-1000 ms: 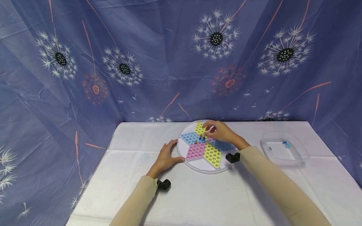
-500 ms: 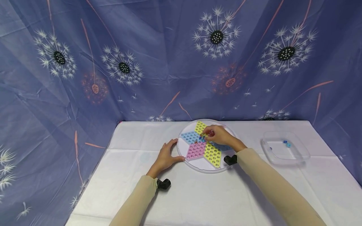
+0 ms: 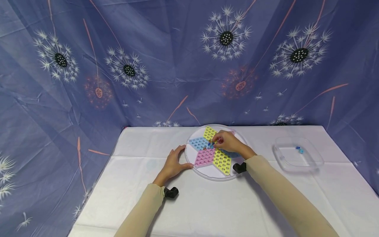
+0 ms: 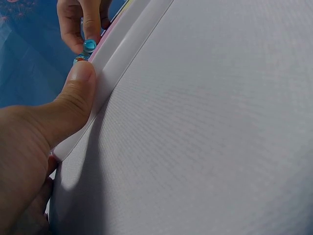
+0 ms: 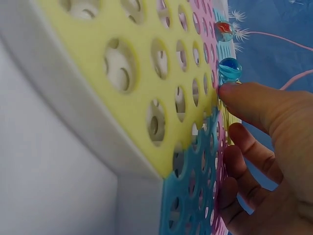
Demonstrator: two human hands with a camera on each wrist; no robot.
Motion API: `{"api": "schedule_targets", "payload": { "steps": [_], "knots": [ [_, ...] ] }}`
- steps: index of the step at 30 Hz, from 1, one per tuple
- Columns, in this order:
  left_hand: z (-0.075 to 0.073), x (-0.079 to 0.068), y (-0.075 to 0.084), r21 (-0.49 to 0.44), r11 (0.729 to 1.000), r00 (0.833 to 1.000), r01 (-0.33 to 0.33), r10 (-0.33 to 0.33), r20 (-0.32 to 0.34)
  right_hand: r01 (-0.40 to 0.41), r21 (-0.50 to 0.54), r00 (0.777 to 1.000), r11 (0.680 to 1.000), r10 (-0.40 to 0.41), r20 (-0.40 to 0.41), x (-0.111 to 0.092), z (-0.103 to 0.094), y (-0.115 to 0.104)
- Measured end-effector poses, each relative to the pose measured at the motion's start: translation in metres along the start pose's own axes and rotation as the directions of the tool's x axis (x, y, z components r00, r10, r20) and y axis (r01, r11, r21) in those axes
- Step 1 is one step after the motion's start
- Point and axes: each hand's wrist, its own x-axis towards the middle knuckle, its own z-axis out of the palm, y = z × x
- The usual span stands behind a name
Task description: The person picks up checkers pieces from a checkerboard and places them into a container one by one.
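Surface: a table under a white cloth (image 3: 207, 204), smooth and finely woven in the left wrist view.
Room: a blue-violet curtain (image 3: 148, 59) printed with white dandelion heads hangs behind and to both sides of the table.
Board: a round white game board (image 3: 212, 152) lies at the far middle of the table, with a star of yellow, blue and pink hole-punched panels.
Marbles: a few small glass marbles sit near the star's centre; a blue marble (image 5: 229, 69) and a red one (image 5: 224, 29) rest in holes.
Tray: a clear plastic tray (image 3: 297, 154) stands well to the right of the board, with a few small blue pieces inside.
Left hand: the left hand (image 3: 174, 164) rests on the cloth, fingers relaxed, thumb pressed flat against the board's left rim; it grips nothing.
Right hand: the right hand (image 3: 229, 143) is over the board's centre, fingers curled, fingertip (image 5: 234, 93) touching the blue marble. In the left wrist view the marble (image 4: 89, 45) sits between thumb and finger, pinched.
Sleeves: both forearms wear beige sleeves.
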Motion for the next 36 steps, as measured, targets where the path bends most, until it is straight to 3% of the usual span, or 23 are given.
{"api": "schedule_targets", "payload": {
  "steps": [23,36],
  "knots": [
    [-0.001,0.0,0.001,-0.013,1.0,1.0,0.016,-0.016,0.005,-0.005,0.003,1.0,1.0,0.005,-0.003,0.0,-0.002,-0.005],
    [-0.001,-0.002,0.003,-0.013,1.0,1.0,0.02,-0.02,0.009,0.009,-0.044,0.995,0.999,-0.004,0.102,0.003,-0.018,-0.01]
  ]
}}
